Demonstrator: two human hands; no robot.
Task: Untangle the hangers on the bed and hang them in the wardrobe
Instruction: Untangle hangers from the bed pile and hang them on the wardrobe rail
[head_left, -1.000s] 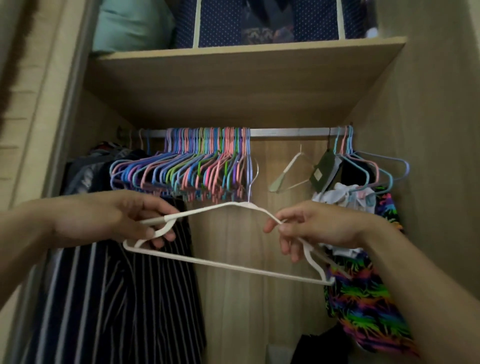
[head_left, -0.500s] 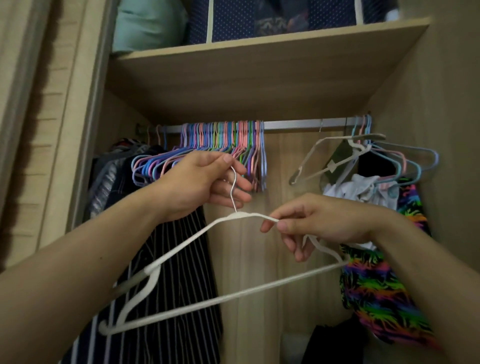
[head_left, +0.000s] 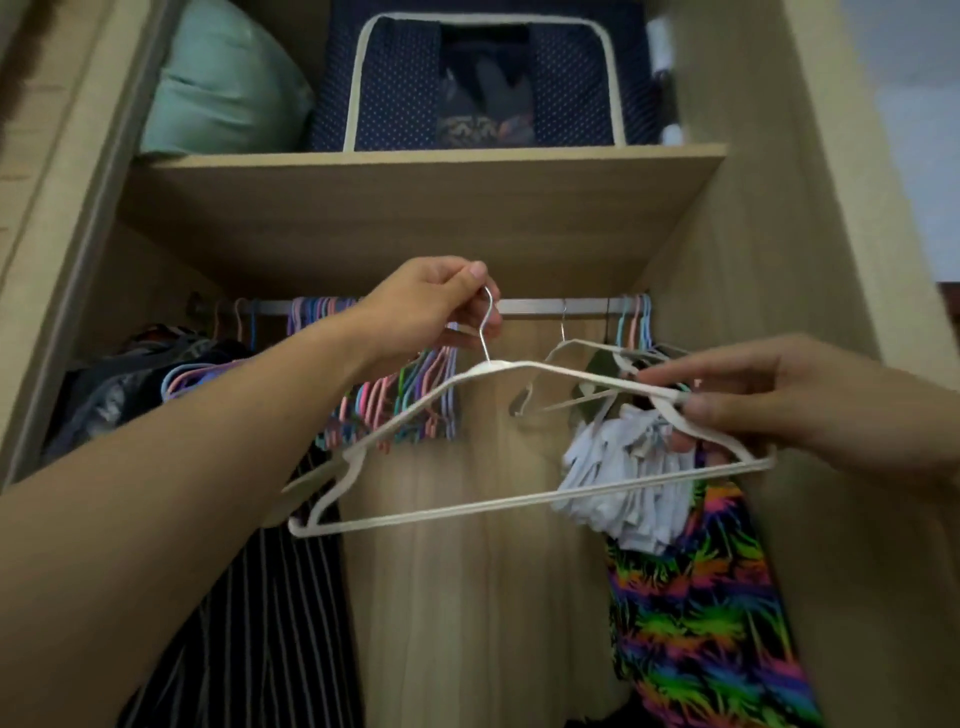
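Pale wood: wardrobe (head_left: 753, 218), with a shelf (head_left: 426, 166) across the top and a metal rail (head_left: 540, 306) under it.
Far left, on shelf: mint-green pillow (head_left: 223, 88), beside a navy dotted storage bag (head_left: 483, 83).
Left, hanging: striped dark garment (head_left: 270, 613) below a dense row of pastel hangers (head_left: 410, 395) on the rail.
Left hand (head_left: 431, 306): raised just below the rail; grip narrow, thumb and fingers pinching the metal hook (head_left: 485, 327) of the white hanger.
White hanger (head_left: 467, 512): held in mid-air in front of the wardrobe, between the two hands, tilted so its left end sits lower and nearer than its right; hook upright, close to the rail but whether it touches cannot be told.
Centre right, on rail: a second white hanger (head_left: 576, 345), empty, hanging behind the held one.
Right, hanging: more pastel hangers (head_left: 634, 327), white fabric (head_left: 628, 478) and a neon-patterned dark garment (head_left: 696, 613) beneath it.
Right hand (head_left: 810, 410): grip narrow, fingertips (head_left: 698, 408) closed on the right shoulder of the white hanger; blurred.
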